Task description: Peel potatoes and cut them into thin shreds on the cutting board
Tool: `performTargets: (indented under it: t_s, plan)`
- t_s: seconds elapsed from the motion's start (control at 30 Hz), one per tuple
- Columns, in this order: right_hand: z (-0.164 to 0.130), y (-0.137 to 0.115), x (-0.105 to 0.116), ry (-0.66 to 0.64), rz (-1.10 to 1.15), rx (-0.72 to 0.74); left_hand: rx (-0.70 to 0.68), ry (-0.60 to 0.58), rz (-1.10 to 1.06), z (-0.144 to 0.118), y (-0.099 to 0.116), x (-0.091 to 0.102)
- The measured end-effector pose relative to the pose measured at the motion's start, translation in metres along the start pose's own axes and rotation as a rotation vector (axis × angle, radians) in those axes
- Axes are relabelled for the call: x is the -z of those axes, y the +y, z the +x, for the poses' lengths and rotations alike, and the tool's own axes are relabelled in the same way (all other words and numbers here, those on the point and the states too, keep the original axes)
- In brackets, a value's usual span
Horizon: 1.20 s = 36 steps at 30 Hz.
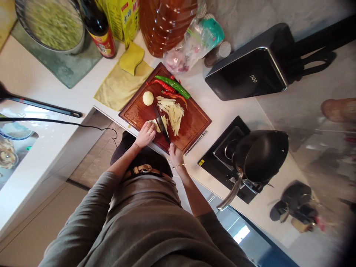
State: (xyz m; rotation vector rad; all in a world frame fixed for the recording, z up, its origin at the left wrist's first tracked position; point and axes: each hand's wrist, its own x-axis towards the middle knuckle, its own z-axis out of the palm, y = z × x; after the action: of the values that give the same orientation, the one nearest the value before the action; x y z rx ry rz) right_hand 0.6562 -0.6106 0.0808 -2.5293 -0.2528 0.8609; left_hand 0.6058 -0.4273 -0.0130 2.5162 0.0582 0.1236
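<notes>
- Hands work at the near edge of a wooden cutting board, which lies on the white counter at an angle to the counter's front edge.
- Left hand presses, fingers curled, on a pale potato piece at the board's near edge.
- Right hand is closed around the handle of a knife, its dark blade lying across the board just beside the left fingers (a thin bangle sits on that wrist).
- Potato strips lie in a loose pile in the middle of the board, just past the blade.
- One whole peeled potato sits near the board's left side.
- Green pepper and red peppers lie together at the board's far corner.
- Yellow cloth touches the board's left edge, with a sponge on top.
- Dark wok stands on a burner to the right of the board, well apart from it.
</notes>
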Motion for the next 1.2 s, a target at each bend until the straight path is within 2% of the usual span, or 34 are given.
performTargets:
  t_s: [0.3, 0.77, 0.93, 1.07, 1.2]
  plan:
    - [-0.004, 0.002, -0.006, -0.028, -0.135, 0.040, 0.011, 0.003, 0.004, -0.001, 0.000, -0.001]
    - [0.001, -0.001, -0.005, -0.060, -0.202, -0.016, 0.008, -0.004, 0.006, -0.002, 0.001, -0.001]
    - [0.009, -0.007, -0.014, -0.066, -0.222, -0.023, 0.024, 0.020, 0.017, -0.002, 0.001, 0.000]
    - [0.008, -0.003, -0.018, -0.022, -0.164, -0.004, 0.040, 0.030, 0.001, -0.003, 0.000, 0.000]
    - [0.001, 0.005, -0.012, 0.015, -0.054, 0.030, 0.035, 0.021, 0.001, -0.004, -0.003, -0.001]
